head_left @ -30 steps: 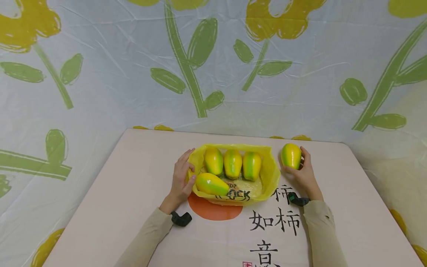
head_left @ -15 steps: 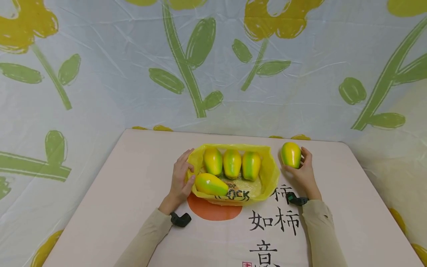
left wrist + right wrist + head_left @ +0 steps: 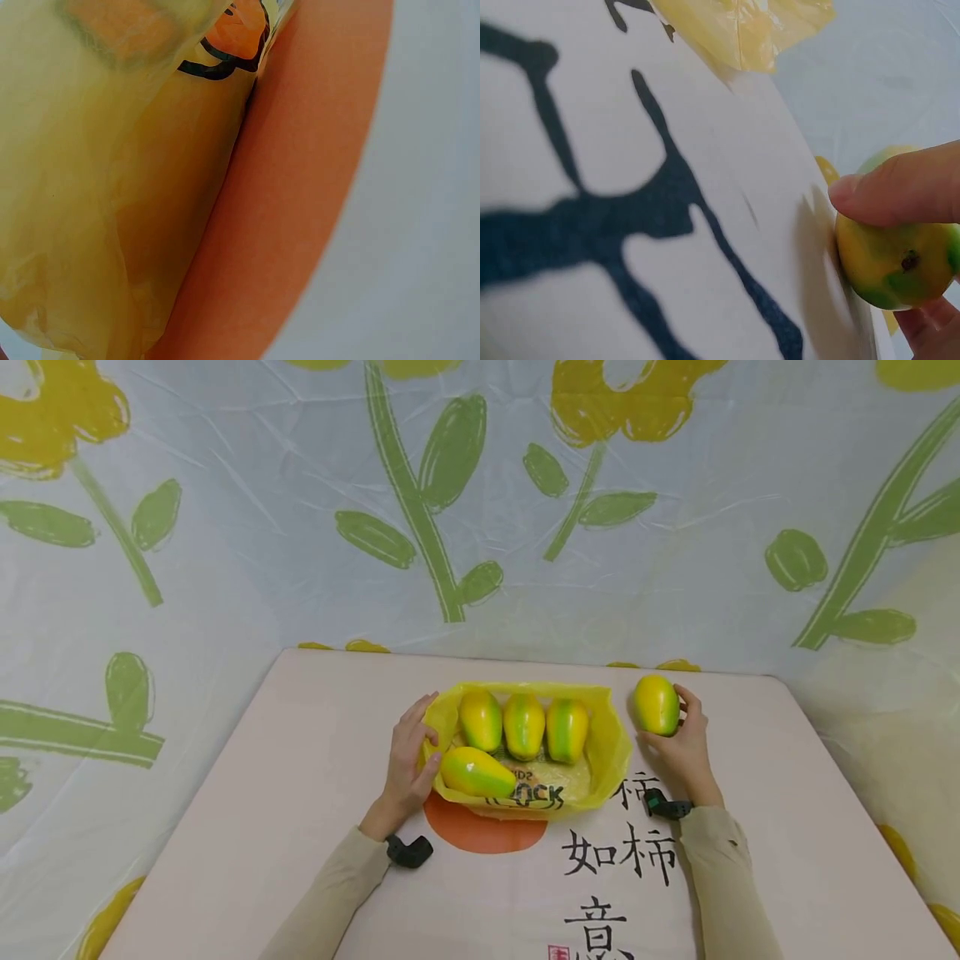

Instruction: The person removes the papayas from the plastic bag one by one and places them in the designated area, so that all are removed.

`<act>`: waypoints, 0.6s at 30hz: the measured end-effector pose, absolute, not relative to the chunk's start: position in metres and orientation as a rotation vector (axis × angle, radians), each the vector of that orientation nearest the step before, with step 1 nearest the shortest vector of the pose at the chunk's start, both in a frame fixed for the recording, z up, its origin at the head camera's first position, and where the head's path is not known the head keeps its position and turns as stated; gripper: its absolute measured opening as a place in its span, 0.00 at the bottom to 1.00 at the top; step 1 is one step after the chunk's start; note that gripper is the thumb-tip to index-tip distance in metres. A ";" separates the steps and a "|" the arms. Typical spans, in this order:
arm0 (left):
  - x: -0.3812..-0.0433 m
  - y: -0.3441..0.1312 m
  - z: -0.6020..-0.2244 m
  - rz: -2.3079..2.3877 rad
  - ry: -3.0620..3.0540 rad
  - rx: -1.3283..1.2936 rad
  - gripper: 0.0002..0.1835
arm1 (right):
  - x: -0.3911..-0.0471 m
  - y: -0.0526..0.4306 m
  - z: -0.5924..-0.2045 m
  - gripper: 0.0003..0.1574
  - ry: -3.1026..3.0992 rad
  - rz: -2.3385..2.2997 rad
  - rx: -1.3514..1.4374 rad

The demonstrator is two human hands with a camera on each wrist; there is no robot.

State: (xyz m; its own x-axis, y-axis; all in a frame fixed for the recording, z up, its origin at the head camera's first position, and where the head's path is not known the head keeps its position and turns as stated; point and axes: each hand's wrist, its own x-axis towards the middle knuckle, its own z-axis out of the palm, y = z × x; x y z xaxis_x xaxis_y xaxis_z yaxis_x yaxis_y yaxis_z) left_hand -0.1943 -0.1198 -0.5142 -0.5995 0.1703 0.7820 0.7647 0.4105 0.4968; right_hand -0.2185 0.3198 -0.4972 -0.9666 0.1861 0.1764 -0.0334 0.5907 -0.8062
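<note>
Head view: a right hand (image 3: 684, 747) clamps a glossy yellow-green fruit (image 3: 656, 705) between thumb and fingers, just right of a yellow bag (image 3: 610, 750). A left hand (image 3: 408, 758) touches the bag's left edge (whether it pinches, I cannot tell). Inside the bag lie 4 similar fruits (image 3: 523, 727). A wide, gentle grip should suit that slick-looking skin, with the left hand steadying the soft wall. Against 1.0 s ago, the held fruit sits slightly higher in view beside the bag; the other 4 look unmoved.
</note>
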 end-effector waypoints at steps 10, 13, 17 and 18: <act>-0.195 -0.119 -0.515 -1.180 -2.021 -0.795 0.12 | -0.218 0.320 -0.496 0.64 -2.584 1.360 -0.112; -0.195 -0.119 -0.514 -1.182 -2.019 -0.795 0.12 | -0.218 0.320 -0.496 0.64 -2.571 1.394 -0.102; -0.194 -0.119 -0.514 -1.179 -2.023 -0.792 0.13 | -0.218 0.320 -0.495 0.66 -2.567 1.424 -0.104; -0.194 -0.119 -0.515 -1.179 -2.023 -0.791 0.13 | -0.218 0.320 -0.495 0.67 -2.567 1.425 -0.105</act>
